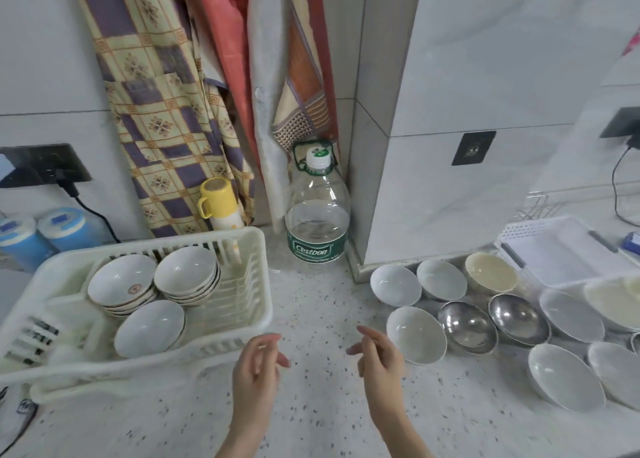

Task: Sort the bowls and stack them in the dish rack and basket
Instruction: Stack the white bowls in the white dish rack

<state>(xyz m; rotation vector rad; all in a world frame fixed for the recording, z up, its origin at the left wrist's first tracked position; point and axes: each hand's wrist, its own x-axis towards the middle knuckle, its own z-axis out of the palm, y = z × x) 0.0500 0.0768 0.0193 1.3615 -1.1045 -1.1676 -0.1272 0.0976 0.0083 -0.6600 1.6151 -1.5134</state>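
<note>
Bare and loosely curled, my fingers hold nothing: my left hand (258, 364) hangs just beside the front rim of the white plastic dish rack (249, 345), and my right hand (375, 357) hangs near the closest white bowl (415, 334) on the right, not touching it. In the rack stand two stacks of white bowls (156, 283) at the back and one single bowl (149, 328) in front, all leaning a little. The unsorted bowls lie on the counter to my right: white ones, a cream bowl (490, 277) near the wall, and two steel bowls (491, 322) touching each other in the middle. I judge that the sorting is partly done and the next bowl must come from this group. The risk I see is that the bowls lie very close, rim against rim, so if I lift one carelessly it may knock the neighbour and chip it. Also the leaning stacks in the rack could slide if I put a bowl down crooked on them. A white basket (540, 231) stands behind the loose bowls on the right. The counter (311, 405) is pale stone with dark speckles, and the walls are of pale tile. In the corner stands a big water bottle (317, 212), a yellow-capped flask (220, 205) stands behind the rack, and patterned cloths (156, 104) hang above.
</note>
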